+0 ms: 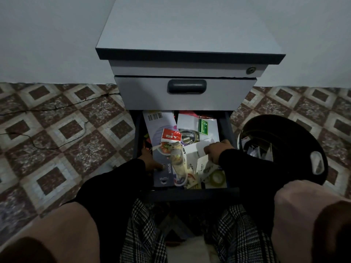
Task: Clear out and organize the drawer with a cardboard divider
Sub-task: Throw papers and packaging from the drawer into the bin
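Observation:
The lower drawer (191, 192) of a grey cabinet is pulled out and packed with clutter. My left hand (151, 162) lies at its left side, thumb pressed on a long purple spoon box (165, 173), fingers tucked under the box's edge. My right hand (216, 150) reaches in from the right, fingers curled around white paper cards (202, 166). A clear packet with a red DIY label (171, 137) lies across the middle. A tape roll (217, 178) sits at the front right. No cardboard divider is visible.
A black bin (296, 141) holding paper scraps stands right of the drawer. The closed upper drawer with a dark handle (187, 86) overhangs the back of the open one. A thin cable (47, 109) runs over the patterned floor tiles at left. My knees flank the drawer front.

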A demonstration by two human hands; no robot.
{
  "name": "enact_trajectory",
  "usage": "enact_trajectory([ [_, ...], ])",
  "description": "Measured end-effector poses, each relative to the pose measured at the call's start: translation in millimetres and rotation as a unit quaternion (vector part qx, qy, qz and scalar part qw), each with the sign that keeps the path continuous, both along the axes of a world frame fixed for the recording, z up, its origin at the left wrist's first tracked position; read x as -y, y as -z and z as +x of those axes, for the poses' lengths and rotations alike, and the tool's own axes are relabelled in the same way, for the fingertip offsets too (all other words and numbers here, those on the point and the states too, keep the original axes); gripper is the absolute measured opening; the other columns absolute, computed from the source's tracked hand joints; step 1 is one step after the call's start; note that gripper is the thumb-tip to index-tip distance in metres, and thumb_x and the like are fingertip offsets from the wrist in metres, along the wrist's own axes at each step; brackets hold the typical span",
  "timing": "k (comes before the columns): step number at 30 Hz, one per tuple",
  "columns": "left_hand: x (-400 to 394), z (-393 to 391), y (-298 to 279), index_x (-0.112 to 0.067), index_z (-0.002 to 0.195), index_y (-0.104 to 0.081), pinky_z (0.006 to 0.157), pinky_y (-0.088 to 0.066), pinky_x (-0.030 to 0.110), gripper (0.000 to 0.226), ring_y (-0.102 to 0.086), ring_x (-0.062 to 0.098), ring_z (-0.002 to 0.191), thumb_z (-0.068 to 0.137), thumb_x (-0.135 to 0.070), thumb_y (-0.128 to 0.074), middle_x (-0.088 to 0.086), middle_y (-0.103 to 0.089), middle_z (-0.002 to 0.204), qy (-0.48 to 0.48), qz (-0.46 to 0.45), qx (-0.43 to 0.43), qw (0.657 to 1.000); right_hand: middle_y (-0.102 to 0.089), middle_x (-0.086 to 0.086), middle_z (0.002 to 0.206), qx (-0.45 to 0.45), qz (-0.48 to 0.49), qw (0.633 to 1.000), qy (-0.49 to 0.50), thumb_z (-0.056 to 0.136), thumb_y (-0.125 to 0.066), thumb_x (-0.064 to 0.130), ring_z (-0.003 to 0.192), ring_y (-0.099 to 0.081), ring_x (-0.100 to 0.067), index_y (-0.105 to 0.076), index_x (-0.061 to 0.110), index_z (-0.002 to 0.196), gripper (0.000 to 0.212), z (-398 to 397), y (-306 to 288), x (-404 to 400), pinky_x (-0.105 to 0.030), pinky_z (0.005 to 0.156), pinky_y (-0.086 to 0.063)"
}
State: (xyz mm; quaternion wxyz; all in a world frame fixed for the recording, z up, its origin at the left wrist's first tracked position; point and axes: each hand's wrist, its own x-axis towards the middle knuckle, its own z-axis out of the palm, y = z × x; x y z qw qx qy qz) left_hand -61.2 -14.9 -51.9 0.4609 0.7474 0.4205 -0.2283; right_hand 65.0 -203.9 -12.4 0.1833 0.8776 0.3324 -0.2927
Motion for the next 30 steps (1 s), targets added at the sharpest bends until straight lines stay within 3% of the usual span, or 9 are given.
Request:
enact_trajectory([
  [3,-6.9,1.2,-1.2,0.004,0.141,-0.027,0.083,-0.046,0.033,0.080,-0.052,0.033,0.119,0.078,-0.013,-0.074,0.018,-0.048,0.135,0.002,-0.036,0.009,0.999,-0.046,-0.010,0.133,0.009,0.007,1.000,-0.006,0.093,-0.043,0.010,0.121,-0.048,-0.027,-0.047,0.015,0.125,0.033,2.4,3.9,-0.7,-0.043,0.108,-0.024],
  [5,-10.3,1.3,-4.9,0.000,0.135,-0.044,0.090,-0.046,0.032,0.060,-0.055,0.031,0.117,0.083,-0.015,-0.070,0.016,-0.055,0.132,0.023,-0.061,0.012,0.998,-0.027,-0.008,0.150,-0.002,0.020,1.000,0.008,0.093,-0.045,0.010,0.128,-0.045,-0.026,-0.026,0.020,0.143,0.055,2.3,6.4,-3.0,-0.046,0.112,-0.020],
  [8,-15.3,1.6,-8.6,-0.003,0.133,-0.050,0.096,-0.044,0.033,0.048,-0.054,0.032,0.117,0.090,-0.019,-0.061,0.016,-0.055,0.132,0.036,-0.048,0.015,0.998,0.008,0.004,0.159,-0.026,-0.013,1.000,0.001,0.091,-0.048,0.004,0.138,-0.034,-0.024,0.006,0.028,0.150,0.084,1.2,6.9,-6.5,-0.050,0.114,-0.014],
  [12,-16.5,1.0,-9.0,0.003,0.130,-0.051,0.099,-0.044,0.041,0.044,-0.055,0.037,0.115,0.089,-0.013,-0.060,0.022,-0.055,0.129,0.030,-0.030,0.036,0.998,0.013,0.006,0.158,-0.044,-0.017,0.999,0.005,0.088,-0.054,0.001,0.141,-0.029,-0.026,0.018,0.034,0.147,0.099,2.9,9.9,-7.5,-0.051,0.115,-0.010],
  [16,-20.1,0.1,-13.3,0.004,0.122,-0.055,0.085,-0.045,0.035,0.040,-0.057,0.036,0.110,0.087,-0.014,-0.063,0.021,-0.059,0.122,0.048,0.021,0.049,0.997,-0.003,-0.002,0.160,-0.090,-0.010,0.995,0.047,0.096,-0.045,0.022,0.145,-0.015,-0.033,0.012,0.040,0.147,0.078,7.3,11.0,-8.3,-0.047,0.116,-0.004],
  [20,-22.1,-0.2,-21.8,-0.006,0.135,-0.043,0.089,-0.042,0.035,0.055,-0.053,0.034,0.115,0.086,-0.017,-0.064,0.018,-0.053,0.130,0.099,0.050,0.064,0.992,-0.015,-0.008,0.155,-0.031,-0.026,0.999,-0.007,0.095,-0.047,0.017,0.139,-0.029,-0.031,-0.009,0.025,0.151,0.068,1.0,1.7,-12.2,-0.045,0.114,-0.015],
  [24,-16.0,0.2,-29.8,-0.008,0.138,-0.041,0.090,-0.042,0.034,0.057,-0.053,0.034,0.117,0.086,-0.008,-0.062,0.018,-0.053,0.132,0.120,0.079,0.095,0.985,-0.031,-0.009,0.144,0.048,-0.018,0.997,-0.065,0.090,-0.053,0.019,0.134,-0.030,-0.031,-0.046,0.020,0.135,0.045,-3.5,-5.1,-8.6,-0.043,0.108,-0.026],
  [27,-12.2,2.4,-40.0,-0.008,0.138,-0.040,0.089,-0.044,0.036,0.056,-0.054,0.035,0.114,0.086,-0.008,-0.060,0.019,-0.053,0.130,0.133,0.090,0.092,0.983,-0.040,-0.004,0.137,0.078,0.009,0.995,-0.055,0.090,-0.052,0.021,0.131,-0.030,-0.027,-0.053,0.025,0.127,0.037,-4.2,-16.3,-1.7,-0.043,0.105,-0.027],
  [30,-7.6,4.5,-54.3,-0.001,0.133,-0.039,0.091,-0.042,0.037,0.049,-0.051,0.035,0.116,0.089,-0.010,-0.056,0.021,-0.051,0.129,0.136,0.122,0.075,0.980,-0.055,-0.006,0.128,0.062,0.031,0.998,0.008,0.090,-0.048,0.011,0.123,-0.045,-0.026,-0.051,0.029,0.105,0.024,-3.9,-34.6,4.1,-0.042,0.106,-0.024],
])
